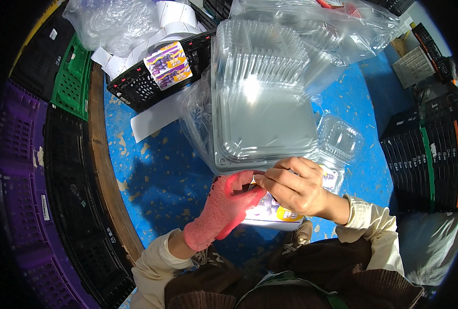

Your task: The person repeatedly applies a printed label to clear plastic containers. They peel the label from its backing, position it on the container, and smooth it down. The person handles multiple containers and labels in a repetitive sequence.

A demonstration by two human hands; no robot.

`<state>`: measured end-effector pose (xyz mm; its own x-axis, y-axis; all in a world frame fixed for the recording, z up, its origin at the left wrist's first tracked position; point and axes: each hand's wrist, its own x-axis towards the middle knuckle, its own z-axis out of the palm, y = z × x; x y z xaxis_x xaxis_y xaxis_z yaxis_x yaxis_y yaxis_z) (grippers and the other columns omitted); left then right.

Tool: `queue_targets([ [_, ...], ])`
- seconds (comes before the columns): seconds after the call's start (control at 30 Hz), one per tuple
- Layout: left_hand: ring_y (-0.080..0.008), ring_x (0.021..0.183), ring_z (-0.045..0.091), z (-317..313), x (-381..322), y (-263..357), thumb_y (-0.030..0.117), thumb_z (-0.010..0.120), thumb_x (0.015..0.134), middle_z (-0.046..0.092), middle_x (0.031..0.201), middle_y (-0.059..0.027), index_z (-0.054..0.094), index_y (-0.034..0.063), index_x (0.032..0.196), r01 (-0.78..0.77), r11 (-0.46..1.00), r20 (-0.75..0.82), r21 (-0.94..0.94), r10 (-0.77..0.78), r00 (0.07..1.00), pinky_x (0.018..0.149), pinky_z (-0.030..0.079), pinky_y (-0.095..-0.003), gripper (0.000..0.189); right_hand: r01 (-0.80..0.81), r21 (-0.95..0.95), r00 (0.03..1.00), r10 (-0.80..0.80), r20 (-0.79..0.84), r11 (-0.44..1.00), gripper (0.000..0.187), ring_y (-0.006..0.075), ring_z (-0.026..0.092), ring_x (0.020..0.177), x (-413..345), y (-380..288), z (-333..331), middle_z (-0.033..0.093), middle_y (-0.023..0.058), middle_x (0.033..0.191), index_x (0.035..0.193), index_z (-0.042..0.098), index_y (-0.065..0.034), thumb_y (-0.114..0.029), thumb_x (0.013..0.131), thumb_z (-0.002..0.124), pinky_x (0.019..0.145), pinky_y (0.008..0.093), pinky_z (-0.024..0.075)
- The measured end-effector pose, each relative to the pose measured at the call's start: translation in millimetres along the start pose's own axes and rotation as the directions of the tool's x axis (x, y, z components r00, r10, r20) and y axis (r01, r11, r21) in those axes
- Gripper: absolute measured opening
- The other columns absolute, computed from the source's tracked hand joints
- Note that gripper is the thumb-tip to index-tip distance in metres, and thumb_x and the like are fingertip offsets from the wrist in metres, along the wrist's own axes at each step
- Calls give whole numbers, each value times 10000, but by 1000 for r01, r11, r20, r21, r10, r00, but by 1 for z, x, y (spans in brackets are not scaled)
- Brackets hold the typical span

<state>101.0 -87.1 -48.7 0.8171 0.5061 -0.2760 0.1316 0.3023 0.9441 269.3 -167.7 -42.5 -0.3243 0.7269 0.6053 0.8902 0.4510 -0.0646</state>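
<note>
My left hand (229, 204) wears a pink knit work glove and grips a grape-printed label (265, 206) at its near-left side. Bare-skinned, my right hand (296, 185) pinches at the label's upper edge, its fingertips meeting the gloved ones. The label hangs beneath both hands, and part of it is hidden by them. Just beyond them stands a stack of clear plastic clamshell containers (265, 119), some nested and open at the far end. To the right of the stack lies a smaller clear container (341, 137), and another grape label (329, 178) shows beside my right hand.
A black crate (136, 87) at the back left holds rolls of white labels (177, 15), with a grape label strip (168, 65) over its side. Purple crates (20, 185) line the left, behind a wooden beam (103, 166). Stacked black crates (414, 162) stand right. Plastic bags (329, 34) lie behind.
</note>
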Motion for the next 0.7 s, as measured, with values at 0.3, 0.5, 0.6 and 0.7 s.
queue_targets([
  [0.3, -49, 780, 519, -4, 1, -3, 38, 595, 869, 622, 862, 4, 641, -21, 1012, 4, 993, 47, 121, -10, 999, 679, 439, -230, 162, -56, 147, 996, 44, 82, 988, 222, 205, 578, 690, 2, 4, 0, 604, 65, 823, 867, 662, -22, -56, 662, 740, 553, 297, 445],
  [0.5, -45, 767, 516, -3, 2, -2, 83, 544, 909, 589, 862, 31, 616, -15, 1015, 172, 924, 88, -343, -151, 985, 668, 434, -222, 161, -78, 174, 993, 61, 98, 982, 226, 208, 570, 789, 0, 7, -1, 579, 62, 886, 908, 616, -18, -101, 699, 634, 665, 317, 449],
  [0.6, -62, 787, 550, -5, 4, -10, 119, 541, 927, 595, 897, 19, 599, -12, 1068, 228, 845, 88, -483, -213, 973, 674, 443, -216, 201, -51, 210, 994, 29, 108, 976, 225, 222, 575, 842, 2, 8, 0, 583, 77, 933, 910, 603, -14, -104, 704, 625, 715, 329, 443],
  [0.7, -66, 767, 550, -18, 8, -26, 186, 588, 925, 597, 851, 25, 624, 3, 1026, 20, 938, -5, -345, -23, 1000, 674, 460, -228, 212, 24, 227, 999, -32, 35, 974, 178, 244, 589, 852, -1, 8, -1, 601, 104, 983, 886, 573, -13, -73, 721, 603, 724, 358, 445],
])
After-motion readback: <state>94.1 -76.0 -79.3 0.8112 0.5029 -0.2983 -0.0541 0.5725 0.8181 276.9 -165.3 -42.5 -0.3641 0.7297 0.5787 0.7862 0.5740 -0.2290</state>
